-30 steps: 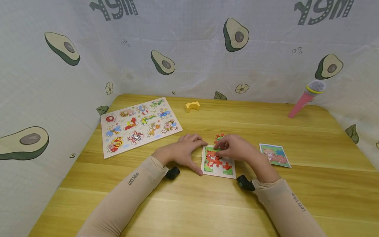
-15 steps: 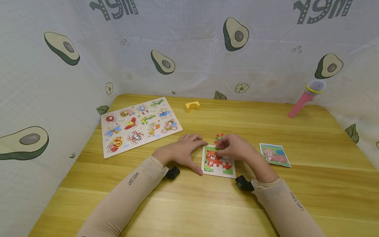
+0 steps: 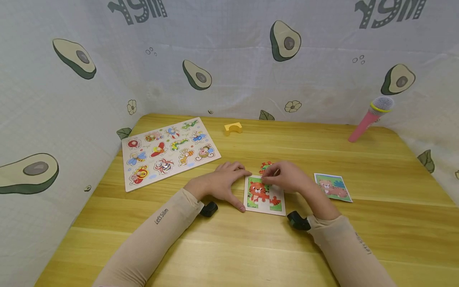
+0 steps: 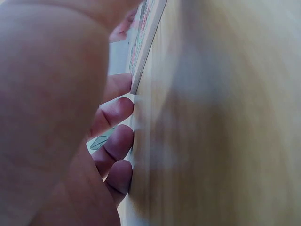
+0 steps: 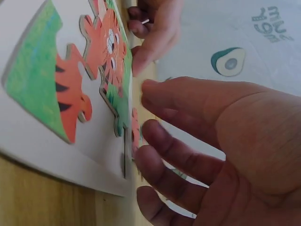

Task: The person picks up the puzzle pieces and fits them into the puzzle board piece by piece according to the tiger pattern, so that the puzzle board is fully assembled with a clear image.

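The left hand [image 3: 227, 183] is bracing the puzzle board [image 3: 263, 206], fingers spread, while the right hand [image 3: 287, 177], pinching or not I can't tell, is needing a gentle touch.

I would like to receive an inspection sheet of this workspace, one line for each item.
Surface: wood-grain table, no spill seen.
Job's things: tiger puzzle, incomplete; at least one loose piece beyond it.
Clutter: insect board, yellow arch block, pink microphone, animal picture.
Grips: left grip touches the puzzle's edge; right grip reaches over its far part, contents unclear.
Cables: nothing seen.
Surroundings: white avocado-print cloth.
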Demonstrator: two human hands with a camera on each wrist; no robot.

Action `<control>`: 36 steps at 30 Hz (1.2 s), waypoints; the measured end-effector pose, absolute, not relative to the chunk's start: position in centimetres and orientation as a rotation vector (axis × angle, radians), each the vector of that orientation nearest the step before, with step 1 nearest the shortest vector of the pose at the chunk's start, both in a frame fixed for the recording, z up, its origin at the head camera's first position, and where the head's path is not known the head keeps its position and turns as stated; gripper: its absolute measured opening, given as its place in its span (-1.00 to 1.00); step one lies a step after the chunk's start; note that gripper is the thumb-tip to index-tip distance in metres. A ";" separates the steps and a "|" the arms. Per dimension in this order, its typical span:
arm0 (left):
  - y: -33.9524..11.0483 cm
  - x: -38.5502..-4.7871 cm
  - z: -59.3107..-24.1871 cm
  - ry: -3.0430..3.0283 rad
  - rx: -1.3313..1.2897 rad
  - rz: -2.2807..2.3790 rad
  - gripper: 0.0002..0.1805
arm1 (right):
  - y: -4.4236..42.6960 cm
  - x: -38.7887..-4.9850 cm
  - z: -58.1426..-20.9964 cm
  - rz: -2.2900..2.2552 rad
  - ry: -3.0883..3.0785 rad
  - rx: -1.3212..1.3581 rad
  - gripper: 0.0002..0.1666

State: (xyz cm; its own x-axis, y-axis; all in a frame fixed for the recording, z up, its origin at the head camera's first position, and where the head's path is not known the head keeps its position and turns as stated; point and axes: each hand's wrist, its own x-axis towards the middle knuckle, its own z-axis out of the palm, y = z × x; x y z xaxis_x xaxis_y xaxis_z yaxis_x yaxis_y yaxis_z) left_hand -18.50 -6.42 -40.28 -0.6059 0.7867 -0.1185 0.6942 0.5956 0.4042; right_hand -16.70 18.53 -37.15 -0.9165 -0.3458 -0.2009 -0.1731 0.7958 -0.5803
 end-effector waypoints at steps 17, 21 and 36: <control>-6.5 -18.5 -40.2 2.538 1.218 0.485 0.21 | 23.1 -17.2 -35.5 -0.807 2.769 -0.257 -0.66; -6.5 -18.5 -40.1 2.539 1.219 0.486 0.21 | 24.7 -17.3 -35.1 -0.770 2.741 -0.245 -0.58; -6.3 -18.6 -40.0 2.537 1.213 0.480 0.22 | 26.4 -17.2 -35.0 -0.739 2.603 -0.112 -0.40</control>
State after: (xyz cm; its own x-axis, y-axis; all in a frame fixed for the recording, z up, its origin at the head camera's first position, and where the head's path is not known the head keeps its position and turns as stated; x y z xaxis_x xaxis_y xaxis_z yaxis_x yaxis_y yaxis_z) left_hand -18.60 -6.30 -40.01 -0.6045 0.7885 -0.1139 0.6925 0.5907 0.4142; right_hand -17.19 26.41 -35.00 -0.9042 -0.1904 -0.3824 0.0389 0.8548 -0.5175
